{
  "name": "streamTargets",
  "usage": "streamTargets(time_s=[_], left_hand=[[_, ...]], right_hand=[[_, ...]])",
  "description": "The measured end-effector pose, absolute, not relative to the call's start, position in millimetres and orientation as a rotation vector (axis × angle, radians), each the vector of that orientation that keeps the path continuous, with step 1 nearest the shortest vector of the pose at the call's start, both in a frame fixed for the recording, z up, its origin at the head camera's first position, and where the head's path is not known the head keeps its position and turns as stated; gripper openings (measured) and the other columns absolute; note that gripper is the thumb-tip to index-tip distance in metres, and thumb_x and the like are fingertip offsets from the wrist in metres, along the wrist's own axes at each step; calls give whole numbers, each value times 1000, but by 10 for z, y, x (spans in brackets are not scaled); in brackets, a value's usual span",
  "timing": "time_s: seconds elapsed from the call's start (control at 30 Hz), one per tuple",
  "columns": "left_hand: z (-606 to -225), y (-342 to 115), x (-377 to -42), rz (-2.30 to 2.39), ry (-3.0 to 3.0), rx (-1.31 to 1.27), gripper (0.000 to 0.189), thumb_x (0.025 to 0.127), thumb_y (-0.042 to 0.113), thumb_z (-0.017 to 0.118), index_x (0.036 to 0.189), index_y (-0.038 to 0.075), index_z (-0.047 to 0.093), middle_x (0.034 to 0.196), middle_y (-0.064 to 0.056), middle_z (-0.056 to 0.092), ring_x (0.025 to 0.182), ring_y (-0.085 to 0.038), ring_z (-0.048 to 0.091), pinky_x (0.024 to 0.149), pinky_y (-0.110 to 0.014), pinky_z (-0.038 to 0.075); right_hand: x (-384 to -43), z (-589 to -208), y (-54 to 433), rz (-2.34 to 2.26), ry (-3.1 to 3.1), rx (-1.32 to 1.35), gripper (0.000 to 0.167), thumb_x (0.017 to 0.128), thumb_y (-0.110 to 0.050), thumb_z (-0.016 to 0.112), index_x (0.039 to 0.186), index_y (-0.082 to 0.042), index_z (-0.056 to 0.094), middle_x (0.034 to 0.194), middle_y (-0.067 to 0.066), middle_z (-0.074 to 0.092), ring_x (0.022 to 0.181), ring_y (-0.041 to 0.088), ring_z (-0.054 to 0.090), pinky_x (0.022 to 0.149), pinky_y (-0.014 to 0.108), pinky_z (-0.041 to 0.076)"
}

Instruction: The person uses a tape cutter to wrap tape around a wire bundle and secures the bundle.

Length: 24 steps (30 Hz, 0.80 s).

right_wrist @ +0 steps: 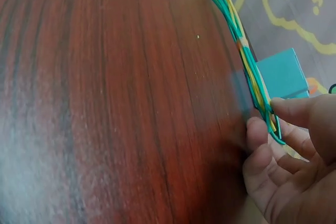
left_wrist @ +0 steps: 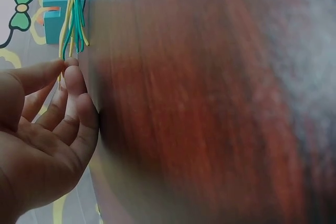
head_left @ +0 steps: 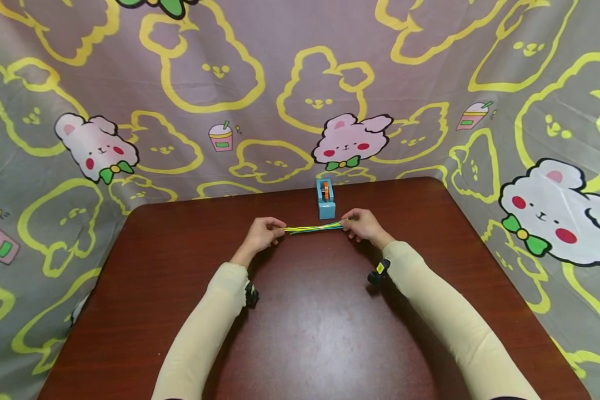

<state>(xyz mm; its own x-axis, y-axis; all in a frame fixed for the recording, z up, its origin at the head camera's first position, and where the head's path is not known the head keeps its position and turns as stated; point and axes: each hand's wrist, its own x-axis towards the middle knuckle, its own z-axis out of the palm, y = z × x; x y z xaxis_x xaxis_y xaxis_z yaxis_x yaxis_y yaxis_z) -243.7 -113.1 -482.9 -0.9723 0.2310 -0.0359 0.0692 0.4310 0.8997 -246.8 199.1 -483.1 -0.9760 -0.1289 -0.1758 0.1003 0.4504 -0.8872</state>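
A thin bundle of yellow and green wires (head_left: 310,229) stretches between the two hands, just in front of a blue tape dispenser (head_left: 326,210). At the bundle's left end my left hand (head_left: 261,235) pinches a yellow strand between thumb and finger; several loose ends (left_wrist: 79,24) fan out beside it in the left wrist view. My right hand (head_left: 365,224) pinches the opposite end, where a few green tips (right_wrist: 278,139) stick out past the fingers. A pale band (right_wrist: 242,42) wraps the wires around their middle, with a bit of orange beside it.
The dark brown wooden table (head_left: 300,322) reaches back to a curtain (head_left: 280,72) printed with cartoon figures, which also runs along both sides. An orange roll (head_left: 325,190) sits in the dispenser. Small cameras (head_left: 378,272) are strapped to both wrists.
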Motion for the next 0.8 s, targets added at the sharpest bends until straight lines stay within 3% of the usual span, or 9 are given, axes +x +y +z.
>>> streamTargets(time_s=[0.8], left_hand=[[-4795,-1384,-2415,1409,2534,245,19,97,12,69,113,3,74,89,-11,68,63,-21,62,52,-31,47]], right_hand=[[-2429,-4832,2112,-1375,2590,-113,18,99,-14,65,110,1,66,82,10,66,59,17,59,51,30,48]])
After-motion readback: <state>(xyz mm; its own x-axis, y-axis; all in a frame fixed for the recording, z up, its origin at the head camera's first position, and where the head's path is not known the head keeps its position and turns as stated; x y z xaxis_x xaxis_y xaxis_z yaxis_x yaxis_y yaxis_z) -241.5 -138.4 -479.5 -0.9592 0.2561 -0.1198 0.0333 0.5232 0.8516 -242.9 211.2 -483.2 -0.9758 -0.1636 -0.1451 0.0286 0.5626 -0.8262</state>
